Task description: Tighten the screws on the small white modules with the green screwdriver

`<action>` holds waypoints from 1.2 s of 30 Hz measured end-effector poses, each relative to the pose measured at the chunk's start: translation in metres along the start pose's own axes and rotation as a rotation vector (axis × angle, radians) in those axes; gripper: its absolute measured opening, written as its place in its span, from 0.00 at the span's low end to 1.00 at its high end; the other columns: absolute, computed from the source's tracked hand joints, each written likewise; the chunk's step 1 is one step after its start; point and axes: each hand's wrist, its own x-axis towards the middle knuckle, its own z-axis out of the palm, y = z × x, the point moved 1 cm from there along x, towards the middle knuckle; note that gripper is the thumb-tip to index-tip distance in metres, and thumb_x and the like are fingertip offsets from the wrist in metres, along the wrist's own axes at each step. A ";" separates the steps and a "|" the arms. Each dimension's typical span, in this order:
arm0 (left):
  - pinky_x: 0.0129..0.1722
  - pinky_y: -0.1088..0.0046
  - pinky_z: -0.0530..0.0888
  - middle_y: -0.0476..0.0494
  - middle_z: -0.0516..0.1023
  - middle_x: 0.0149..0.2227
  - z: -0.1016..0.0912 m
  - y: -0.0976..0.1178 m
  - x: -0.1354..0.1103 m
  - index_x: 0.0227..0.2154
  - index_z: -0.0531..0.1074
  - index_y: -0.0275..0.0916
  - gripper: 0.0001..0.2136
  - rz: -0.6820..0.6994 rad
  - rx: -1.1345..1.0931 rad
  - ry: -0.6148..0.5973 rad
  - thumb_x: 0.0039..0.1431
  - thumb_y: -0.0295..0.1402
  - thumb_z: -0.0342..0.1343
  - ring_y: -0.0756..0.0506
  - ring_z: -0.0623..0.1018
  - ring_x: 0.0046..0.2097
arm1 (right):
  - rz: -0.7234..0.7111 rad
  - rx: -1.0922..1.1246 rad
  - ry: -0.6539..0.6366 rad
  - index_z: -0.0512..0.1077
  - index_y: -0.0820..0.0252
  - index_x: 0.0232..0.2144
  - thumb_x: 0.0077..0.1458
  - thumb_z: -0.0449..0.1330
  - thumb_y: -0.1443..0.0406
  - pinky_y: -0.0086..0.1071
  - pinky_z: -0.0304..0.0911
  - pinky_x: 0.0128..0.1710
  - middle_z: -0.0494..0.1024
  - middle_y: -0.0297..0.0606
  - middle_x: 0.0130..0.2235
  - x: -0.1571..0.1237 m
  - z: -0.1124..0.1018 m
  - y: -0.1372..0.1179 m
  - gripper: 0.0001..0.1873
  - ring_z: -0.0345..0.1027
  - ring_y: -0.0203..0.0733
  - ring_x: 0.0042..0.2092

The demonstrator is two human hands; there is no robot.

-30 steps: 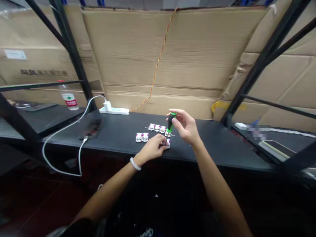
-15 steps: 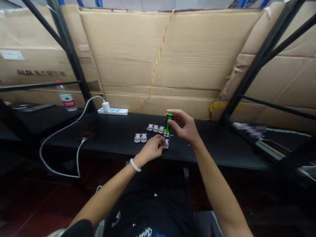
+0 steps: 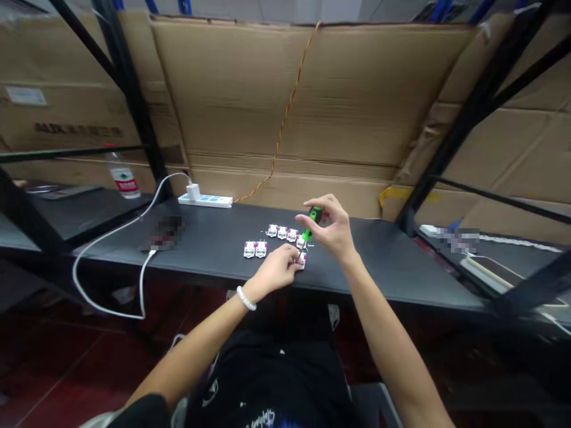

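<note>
My right hand has a green-and-black screwdriver between its thumb and fingers. The handle leans to the right, and the shaft slants down toward the fingertips of my left hand. Those fingertips are pinched on a small white part with purple bits, low on the black table. Whether the tip touches that part is too small to tell. Close behind it lies a row of several similar white parts. Two more white parts sit side by side to the left of my left hand.
A white power strip with a plugged-in charger lies along the cardboard wall. Its white cable loops over the table's front edge to a blurred dark object. A water bottle stands at left; dark metal posts rise both sides.
The screwdriver handle has tipped to the right from nearly upright, and my right hand has shifted slightly with its fingers more spread. My left hand stays in place.
</note>
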 end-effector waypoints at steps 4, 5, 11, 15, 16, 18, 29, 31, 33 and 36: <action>0.48 0.65 0.77 0.42 0.80 0.43 0.001 -0.001 0.000 0.31 0.74 0.39 0.05 -0.005 -0.001 -0.003 0.61 0.23 0.60 0.43 0.79 0.42 | -0.016 0.052 -0.099 0.79 0.48 0.59 0.68 0.62 0.51 0.44 0.77 0.50 0.81 0.44 0.52 0.000 -0.003 -0.004 0.22 0.77 0.47 0.48; 0.48 0.65 0.77 0.42 0.80 0.43 0.001 -0.001 0.000 0.31 0.74 0.39 0.05 -0.006 0.000 -0.004 0.61 0.24 0.60 0.43 0.79 0.42 | 0.000 0.123 -0.151 0.76 0.47 0.63 0.71 0.59 0.51 0.45 0.77 0.52 0.81 0.44 0.54 -0.001 -0.004 -0.004 0.23 0.78 0.48 0.50; 0.49 0.64 0.77 0.42 0.80 0.44 0.002 0.001 0.000 0.31 0.74 0.39 0.05 -0.019 0.022 -0.003 0.62 0.24 0.61 0.43 0.79 0.41 | 0.003 -0.029 -0.056 0.85 0.49 0.46 0.60 0.71 0.52 0.42 0.77 0.43 0.80 0.41 0.42 0.001 -0.010 -0.003 0.15 0.74 0.45 0.40; 0.49 0.63 0.77 0.42 0.80 0.44 0.002 0.001 0.000 0.31 0.74 0.39 0.05 -0.036 0.033 -0.004 0.62 0.24 0.61 0.43 0.79 0.41 | 0.019 0.131 -0.173 0.76 0.47 0.64 0.69 0.62 0.53 0.45 0.77 0.52 0.80 0.44 0.55 0.001 -0.012 -0.002 0.24 0.78 0.47 0.49; 0.49 0.64 0.77 0.42 0.80 0.44 0.002 0.001 0.000 0.31 0.74 0.39 0.05 -0.036 0.030 -0.006 0.62 0.24 0.61 0.43 0.79 0.41 | 0.038 0.198 -0.216 0.73 0.46 0.67 0.70 0.60 0.53 0.46 0.76 0.55 0.80 0.43 0.57 0.001 -0.013 -0.002 0.26 0.79 0.47 0.51; 0.49 0.64 0.77 0.42 0.80 0.43 0.002 0.001 0.000 0.31 0.74 0.39 0.05 -0.029 0.023 -0.007 0.61 0.24 0.61 0.43 0.79 0.41 | 0.061 0.236 -0.245 0.75 0.48 0.65 0.69 0.62 0.53 0.46 0.77 0.54 0.83 0.42 0.54 0.003 -0.015 -0.002 0.25 0.80 0.46 0.49; 0.50 0.65 0.77 0.42 0.80 0.44 0.002 -0.002 0.000 0.30 0.73 0.39 0.06 -0.027 0.012 0.001 0.62 0.24 0.61 0.43 0.80 0.43 | 0.070 0.236 -0.310 0.69 0.47 0.69 0.68 0.62 0.52 0.45 0.77 0.53 0.82 0.42 0.56 0.002 -0.019 0.004 0.30 0.80 0.46 0.50; 0.51 0.64 0.77 0.41 0.80 0.44 0.003 -0.003 0.000 0.31 0.73 0.40 0.06 -0.024 0.007 0.003 0.62 0.24 0.61 0.42 0.80 0.44 | 0.079 0.144 -0.220 0.78 0.50 0.61 0.62 0.70 0.51 0.42 0.78 0.46 0.83 0.39 0.46 0.003 -0.020 0.007 0.27 0.78 0.43 0.41; 0.52 0.64 0.77 0.41 0.80 0.45 0.003 -0.003 0.000 0.32 0.74 0.39 0.05 -0.024 -0.001 0.008 0.62 0.24 0.61 0.42 0.80 0.45 | 0.050 -0.002 -0.135 0.83 0.51 0.51 0.55 0.75 0.51 0.40 0.77 0.41 0.81 0.38 0.41 0.004 -0.022 0.007 0.24 0.73 0.42 0.36; 0.52 0.64 0.77 0.41 0.80 0.45 0.002 -0.001 0.000 0.32 0.74 0.39 0.05 -0.028 0.004 0.005 0.62 0.23 0.61 0.42 0.81 0.46 | 0.004 0.018 -0.185 0.79 0.49 0.60 0.63 0.69 0.51 0.43 0.78 0.48 0.81 0.44 0.52 0.003 -0.022 0.003 0.26 0.77 0.47 0.46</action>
